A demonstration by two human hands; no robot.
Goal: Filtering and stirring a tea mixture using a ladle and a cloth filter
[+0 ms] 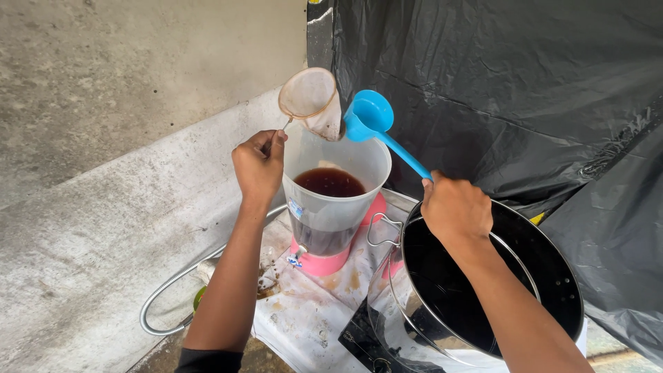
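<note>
Gripping cloth strainer (309,97) w/ left hand (259,166), right hand (454,209) clenched on blue ladle (376,124) above dispenser jug (331,207).

Rough grey concrete wall (103,62) and ledge (83,228) left; black plastic sheeting (497,83) right; daylight.

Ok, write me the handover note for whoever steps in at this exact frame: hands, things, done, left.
Left hand: grips the wire handle of the stained cloth strainer, held tilted above the translucent plastic dispenser jug on a pink base.
Right hand: holds the blue plastic ladle by its handle, bowl tipped against the strainer.
Large steel pot: sits at the right on a dark cooktop, dark inside.
Done: the jug holds dark brown liquid, roughly half full.
Left: likely more ladling from pot through strainer; how much remains in the pot is unclear.
</note>
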